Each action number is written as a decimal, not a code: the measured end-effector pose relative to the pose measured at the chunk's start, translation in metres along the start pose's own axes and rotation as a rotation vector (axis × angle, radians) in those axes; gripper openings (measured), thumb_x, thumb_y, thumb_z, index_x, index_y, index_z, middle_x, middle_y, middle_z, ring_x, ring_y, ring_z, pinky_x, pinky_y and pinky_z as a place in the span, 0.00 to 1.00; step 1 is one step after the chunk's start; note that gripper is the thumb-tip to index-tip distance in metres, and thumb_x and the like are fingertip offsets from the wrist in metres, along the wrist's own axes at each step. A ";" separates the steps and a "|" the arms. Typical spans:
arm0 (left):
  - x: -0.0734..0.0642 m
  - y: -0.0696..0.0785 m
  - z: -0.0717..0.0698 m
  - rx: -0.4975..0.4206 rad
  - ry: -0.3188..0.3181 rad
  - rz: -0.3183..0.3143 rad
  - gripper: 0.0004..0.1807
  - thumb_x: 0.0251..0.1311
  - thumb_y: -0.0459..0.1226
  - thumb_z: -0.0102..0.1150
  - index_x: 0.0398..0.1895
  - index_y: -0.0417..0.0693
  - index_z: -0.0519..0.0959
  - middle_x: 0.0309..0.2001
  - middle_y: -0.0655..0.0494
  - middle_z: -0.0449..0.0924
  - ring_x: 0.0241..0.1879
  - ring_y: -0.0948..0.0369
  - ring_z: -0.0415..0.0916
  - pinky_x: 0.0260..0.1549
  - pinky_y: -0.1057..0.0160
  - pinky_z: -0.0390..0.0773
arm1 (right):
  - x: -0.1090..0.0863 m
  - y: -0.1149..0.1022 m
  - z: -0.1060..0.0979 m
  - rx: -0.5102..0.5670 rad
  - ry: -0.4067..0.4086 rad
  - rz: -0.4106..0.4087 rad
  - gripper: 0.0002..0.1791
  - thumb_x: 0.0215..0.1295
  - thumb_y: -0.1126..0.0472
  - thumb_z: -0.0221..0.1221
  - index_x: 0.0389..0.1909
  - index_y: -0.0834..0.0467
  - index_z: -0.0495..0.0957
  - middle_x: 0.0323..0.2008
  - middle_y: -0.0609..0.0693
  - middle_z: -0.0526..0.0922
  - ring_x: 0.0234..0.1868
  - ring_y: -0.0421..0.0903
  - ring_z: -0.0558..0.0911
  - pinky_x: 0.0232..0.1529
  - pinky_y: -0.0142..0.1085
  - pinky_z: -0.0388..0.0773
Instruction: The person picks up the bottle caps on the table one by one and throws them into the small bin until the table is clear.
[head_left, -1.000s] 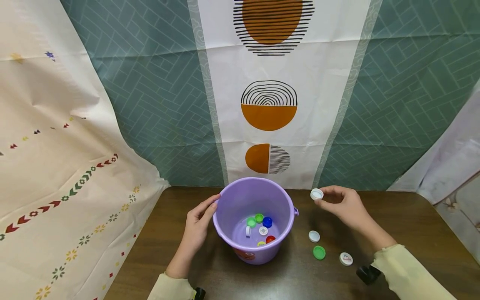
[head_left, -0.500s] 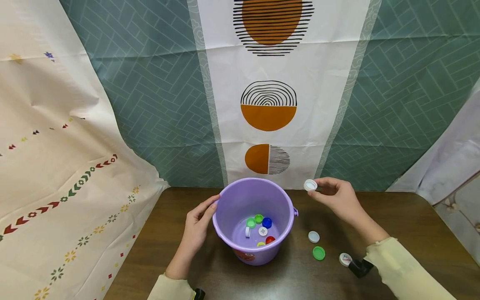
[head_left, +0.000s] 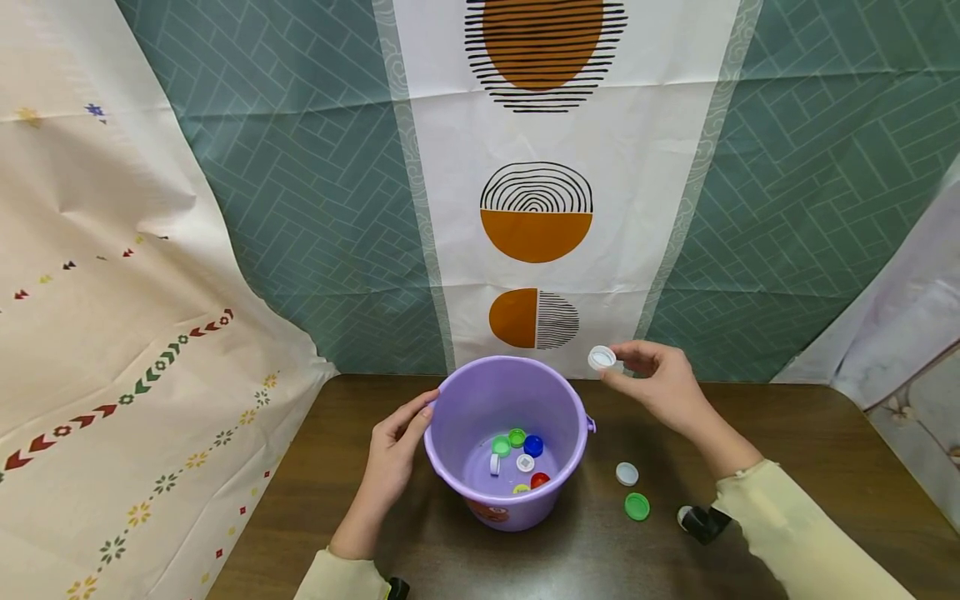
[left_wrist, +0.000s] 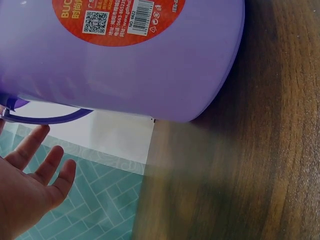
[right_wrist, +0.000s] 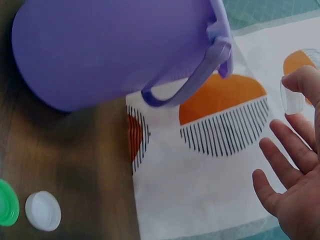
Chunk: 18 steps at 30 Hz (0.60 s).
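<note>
A purple bucket stands on the wooden table with several bottle caps on its floor, among them a blue cap, a red cap and a white cap standing on edge. At the bucket's left rim, my left hand holds on with thumb and forefinger; its other fingers spread loosely below the handle in the left wrist view. My right hand pinches a white bottle cap between thumb and forefinger, raised right of the bucket's rim. In the right wrist view its remaining fingers fan out.
Right of the bucket, a white cap and a green cap lie on the table. Another white cap is partly hidden behind the black wrist device. A patterned cloth hangs behind the table.
My right hand has moved left and up with the white bottle cap, closer to the bucket. Its wrist device now partly covers the rightmost cap. My left hand and the bucket stay put.
</note>
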<state>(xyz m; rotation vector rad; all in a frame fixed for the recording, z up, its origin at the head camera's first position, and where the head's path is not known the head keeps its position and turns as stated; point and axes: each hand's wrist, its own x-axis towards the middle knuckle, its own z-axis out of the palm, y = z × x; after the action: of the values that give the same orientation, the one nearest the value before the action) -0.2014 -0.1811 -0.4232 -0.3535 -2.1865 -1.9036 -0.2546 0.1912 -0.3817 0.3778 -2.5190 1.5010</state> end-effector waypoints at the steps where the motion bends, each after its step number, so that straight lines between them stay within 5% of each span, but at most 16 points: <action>1: 0.000 0.000 0.000 -0.002 0.000 0.001 0.17 0.65 0.35 0.53 0.56 0.40 0.76 0.56 0.47 0.77 0.55 0.58 0.75 0.51 0.70 0.76 | 0.000 -0.003 0.001 0.007 -0.004 -0.004 0.19 0.53 0.48 0.67 0.45 0.49 0.81 0.43 0.46 0.84 0.49 0.39 0.79 0.53 0.35 0.76; 6: 0.000 -0.001 -0.001 -0.002 0.000 -0.004 0.18 0.65 0.36 0.53 0.56 0.40 0.76 0.56 0.46 0.77 0.56 0.57 0.75 0.51 0.69 0.76 | 0.003 -0.017 0.009 0.069 -0.017 -0.028 0.19 0.52 0.50 0.68 0.45 0.51 0.81 0.44 0.47 0.84 0.51 0.42 0.80 0.54 0.39 0.76; 9: 0.002 -0.014 -0.002 0.001 0.005 0.016 0.17 0.65 0.37 0.53 0.56 0.46 0.77 0.56 0.50 0.78 0.55 0.59 0.75 0.51 0.69 0.76 | 0.006 -0.024 0.014 0.100 -0.028 -0.037 0.20 0.51 0.51 0.69 0.45 0.52 0.81 0.44 0.48 0.84 0.51 0.44 0.80 0.51 0.33 0.77; 13: 0.004 -0.028 -0.004 0.003 0.011 0.037 0.16 0.65 0.39 0.53 0.56 0.53 0.77 0.56 0.55 0.78 0.55 0.63 0.76 0.52 0.69 0.75 | 0.008 -0.031 0.022 0.119 -0.045 -0.061 0.20 0.50 0.51 0.69 0.45 0.52 0.81 0.44 0.48 0.84 0.51 0.46 0.80 0.53 0.38 0.77; 18: 0.002 -0.014 -0.002 -0.005 0.002 0.023 0.17 0.65 0.37 0.53 0.56 0.47 0.77 0.56 0.51 0.78 0.55 0.62 0.76 0.51 0.70 0.75 | 0.008 -0.039 0.033 0.137 -0.068 -0.080 0.20 0.51 0.52 0.69 0.45 0.53 0.81 0.43 0.49 0.84 0.51 0.47 0.79 0.56 0.47 0.74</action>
<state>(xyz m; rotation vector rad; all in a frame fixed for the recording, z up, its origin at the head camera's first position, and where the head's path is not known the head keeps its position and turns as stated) -0.2074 -0.1853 -0.4358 -0.3763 -2.1674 -1.8963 -0.2507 0.1438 -0.3626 0.5517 -2.4262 1.6610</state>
